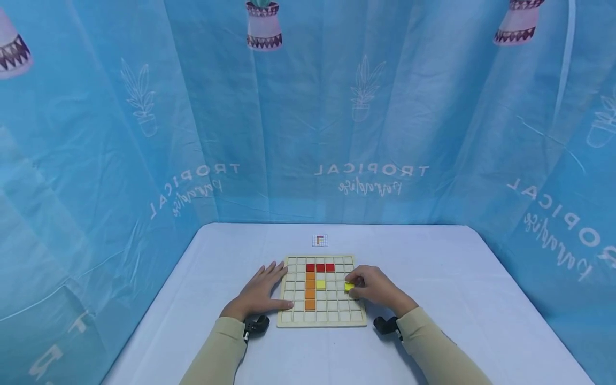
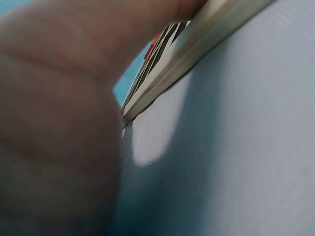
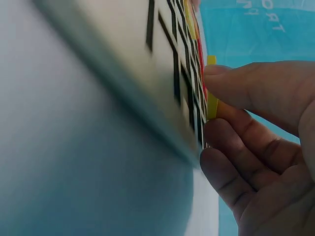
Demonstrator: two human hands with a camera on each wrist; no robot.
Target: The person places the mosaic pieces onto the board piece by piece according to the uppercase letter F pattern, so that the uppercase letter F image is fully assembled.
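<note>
A square wooden grid board (image 1: 321,316) lies on the table, with three red tiles (image 1: 320,267) in a row, a column of orange tiles (image 1: 310,294) below the leftmost red one, and one yellow tile (image 1: 321,284) to the right of that column. My left hand (image 1: 262,291) rests flat at the board's left side, fingers spread, thumb over its edge. Over the right part of the board, my right hand (image 1: 372,286) pinches another yellow tile (image 3: 212,93) between thumb and fingers, as the right wrist view shows.
A small pattern card (image 1: 320,240) with a red and orange figure lies beyond the board. The white table (image 1: 414,251) has a blue printed curtain (image 1: 298,133) round its back and sides. Dark wrist cameras (image 1: 386,325) sit under both wrists.
</note>
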